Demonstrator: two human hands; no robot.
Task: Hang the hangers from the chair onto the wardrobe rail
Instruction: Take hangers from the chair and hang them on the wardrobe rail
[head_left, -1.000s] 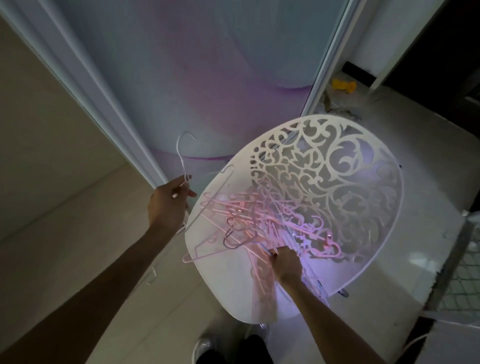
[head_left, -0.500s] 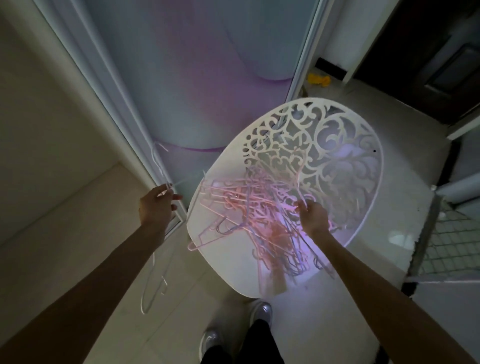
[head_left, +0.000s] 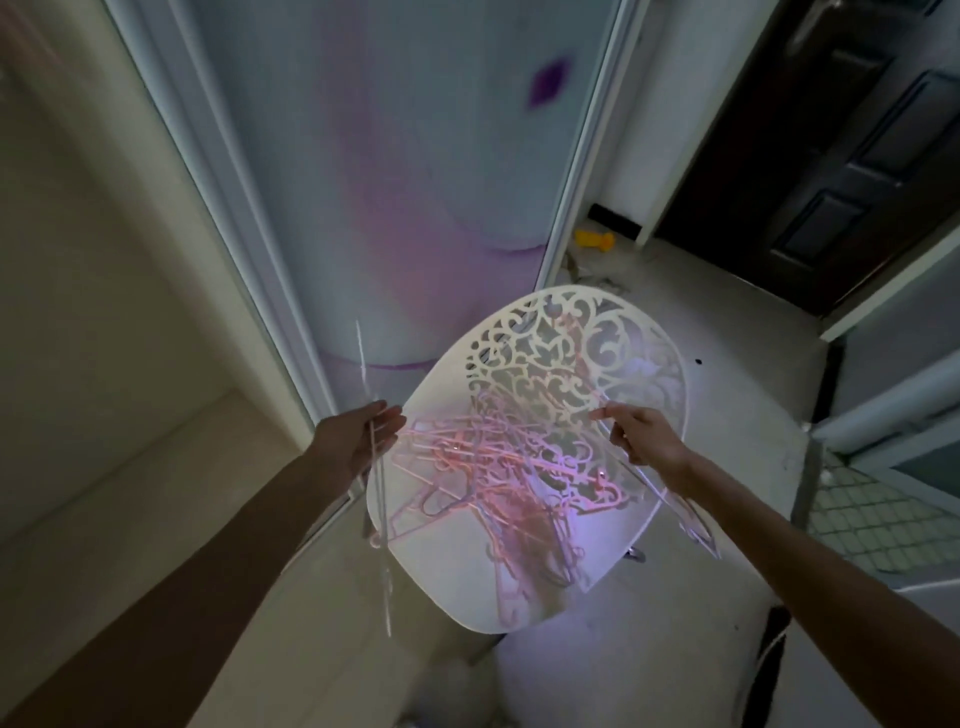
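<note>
Hangers of thin pink plastic (head_left: 498, 467) lie in a tangled heap on the seat of the white plastic chair with a cut-out scroll back (head_left: 545, 364), and we cannot count them, because they cross over each other and the dim light mixes their outlines. The wardrobe rail is not visible to us; only the pale sliding door with purple marks (head_left: 415, 182) stands behind the chair. The chair legs are hidden under the seat.

Our left hand (head_left: 358, 441) is closed around a thin white wire hanger (head_left: 371, 457), seen edge-on and blurred, so its shape is hard to read; it runs from above the hand down past the front left edge of the seat. Our right hand (head_left: 641, 434) is over the right side of the seat, fingers curled on a pale pink hanger (head_left: 685, 519) that goes down and to the right, beyond the chair rim. The index finger points out to the left. The lower end of this hanger is blurred.

A small yellow object (head_left: 595, 240) lies on the floor near a dark wooden door (head_left: 831, 156).
</note>
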